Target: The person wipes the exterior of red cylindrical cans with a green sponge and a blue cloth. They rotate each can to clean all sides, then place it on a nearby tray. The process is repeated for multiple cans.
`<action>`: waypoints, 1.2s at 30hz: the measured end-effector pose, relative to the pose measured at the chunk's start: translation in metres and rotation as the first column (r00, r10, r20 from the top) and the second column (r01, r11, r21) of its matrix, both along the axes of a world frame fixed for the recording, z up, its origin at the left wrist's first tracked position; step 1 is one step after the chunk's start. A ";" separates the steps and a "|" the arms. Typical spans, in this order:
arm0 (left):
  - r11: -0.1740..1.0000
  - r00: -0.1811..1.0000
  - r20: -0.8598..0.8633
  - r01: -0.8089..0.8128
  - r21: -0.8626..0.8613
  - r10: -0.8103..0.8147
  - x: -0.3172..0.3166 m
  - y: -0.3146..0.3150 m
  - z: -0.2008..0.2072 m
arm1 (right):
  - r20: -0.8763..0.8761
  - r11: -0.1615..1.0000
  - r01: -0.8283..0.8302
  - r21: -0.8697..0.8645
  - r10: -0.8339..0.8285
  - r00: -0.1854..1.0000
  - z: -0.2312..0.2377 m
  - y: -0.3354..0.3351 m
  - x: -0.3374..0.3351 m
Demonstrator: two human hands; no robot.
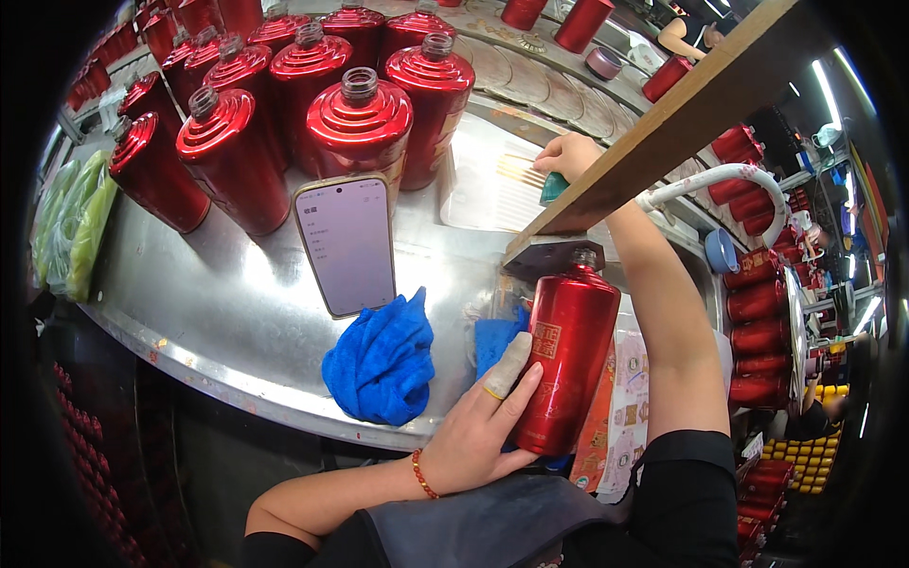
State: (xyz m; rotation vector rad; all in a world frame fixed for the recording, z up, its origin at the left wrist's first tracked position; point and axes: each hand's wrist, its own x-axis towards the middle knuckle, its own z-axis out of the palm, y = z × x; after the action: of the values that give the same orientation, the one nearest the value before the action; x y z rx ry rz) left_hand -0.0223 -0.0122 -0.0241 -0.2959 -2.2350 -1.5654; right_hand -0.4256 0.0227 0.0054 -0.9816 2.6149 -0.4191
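One metallic-red bottle [573,350] at the front edge of the steel bench [227,293] is grasped, best held steady, by the left hand [478,435], while thin sticks [518,170] are reached by the right hand [573,154], its grip unclear.

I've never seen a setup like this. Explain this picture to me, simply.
There is no machine here: these are a person's own bare hands at work. The single picture comes from the left of two wide cameras worn on the head, looking down, which is why straight edges bend.

The left hand holds a red bottle, neck up and slightly tilted. The right hand reaches out over a white tray, beside a small green object; whether it grasps anything is hard to tell.

On the metal table are a bunched blue cloth, a phone with its screen lit, and a group of similar red bottles.
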 end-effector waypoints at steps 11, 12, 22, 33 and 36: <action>0.999 1.000 -0.001 -0.026 -0.025 0.026 0.001 0.001 0.001 | 0.327 0.969 0.022 -0.246 0.061 0.943 -0.040 0.018 -0.048; 1.000 1.000 -0.005 -0.019 -0.024 0.018 0.001 0.002 0.001 | 0.411 0.941 0.008 -0.340 0.141 0.901 -0.056 0.028 -0.069; 1.000 1.000 -0.019 -0.005 -0.029 0.005 -0.001 0.002 0.000 | -0.181 0.878 -0.182 -0.442 0.111 0.977 0.021 0.059 -0.028; 0.966 0.980 -0.198 0.063 0.249 -0.013 -0.050 -0.030 0.075 | 0.531 0.764 0.134 -0.631 0.300 0.793 0.181 0.152 0.203; 0.870 0.910 -0.220 0.405 0.281 -0.352 -0.063 0.003 0.092 | 0.610 0.631 0.250 -0.734 0.452 0.651 0.171 0.167 0.245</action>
State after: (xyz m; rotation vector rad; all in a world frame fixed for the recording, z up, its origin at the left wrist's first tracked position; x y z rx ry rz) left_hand -0.0852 -0.0095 0.0677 -0.7764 -1.8307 -1.9940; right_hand -0.1810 0.1898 0.1764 -0.8718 1.5027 -1.6382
